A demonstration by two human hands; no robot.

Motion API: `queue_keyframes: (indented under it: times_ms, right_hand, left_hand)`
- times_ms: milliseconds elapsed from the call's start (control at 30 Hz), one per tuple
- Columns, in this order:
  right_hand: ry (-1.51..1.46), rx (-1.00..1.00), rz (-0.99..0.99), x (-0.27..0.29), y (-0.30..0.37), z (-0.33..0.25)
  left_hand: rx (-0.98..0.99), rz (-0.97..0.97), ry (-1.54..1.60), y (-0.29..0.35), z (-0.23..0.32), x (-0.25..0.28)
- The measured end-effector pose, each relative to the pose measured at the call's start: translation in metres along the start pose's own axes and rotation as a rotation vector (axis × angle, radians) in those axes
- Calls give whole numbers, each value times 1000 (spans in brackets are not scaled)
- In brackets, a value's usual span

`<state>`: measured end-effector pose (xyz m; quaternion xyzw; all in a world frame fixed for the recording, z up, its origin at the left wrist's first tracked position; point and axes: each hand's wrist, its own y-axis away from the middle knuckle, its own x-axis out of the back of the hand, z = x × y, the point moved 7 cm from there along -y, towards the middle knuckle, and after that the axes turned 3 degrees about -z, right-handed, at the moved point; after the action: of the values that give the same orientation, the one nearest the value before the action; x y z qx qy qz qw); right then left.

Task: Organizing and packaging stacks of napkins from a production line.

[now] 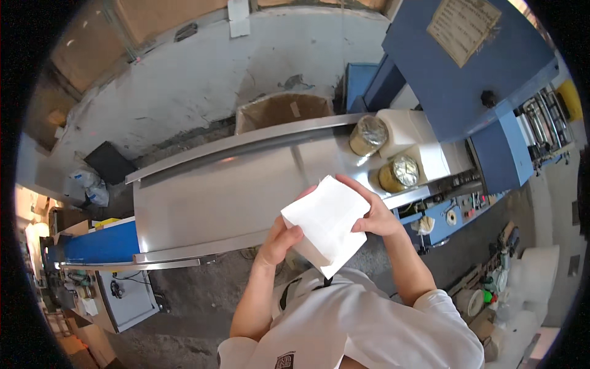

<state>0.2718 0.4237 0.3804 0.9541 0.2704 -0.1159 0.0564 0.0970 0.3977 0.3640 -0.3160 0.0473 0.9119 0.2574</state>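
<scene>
Between my two hands, in front of my body, is a thick white stack of what looks like paper, its flat face turned up and a side showing at its lower left. My left hand grips the left side, thumb on the near face. On the right edge, my right hand has its thumb pressed on the face and its fingers behind. Most fingertips are hidden by the stack. It is held over the near edge of a long metal table.
Two shiny film-wrapped cylinders stand beside white stacks at the table's right end. A blue machine rises there. Behind the table is an open cardboard box. A blue panel adjoins the left end.
</scene>
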Motion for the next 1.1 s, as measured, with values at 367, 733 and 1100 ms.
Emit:
queue_keyframes:
  times_ms: [367, 733, 1100]
  right_hand:
    - [-59, 18, 83, -4, 6, 5]
    - [216, -273, 286, -2, -52, 58]
    - [1426, 244, 573, 151, -79, -23]
  left_hand:
    - [23, 8, -181, -2, 13, -4]
    - [24, 463, -307, -3, 5, 68]
    - [340, 1002, -870, 122, 101, 288]
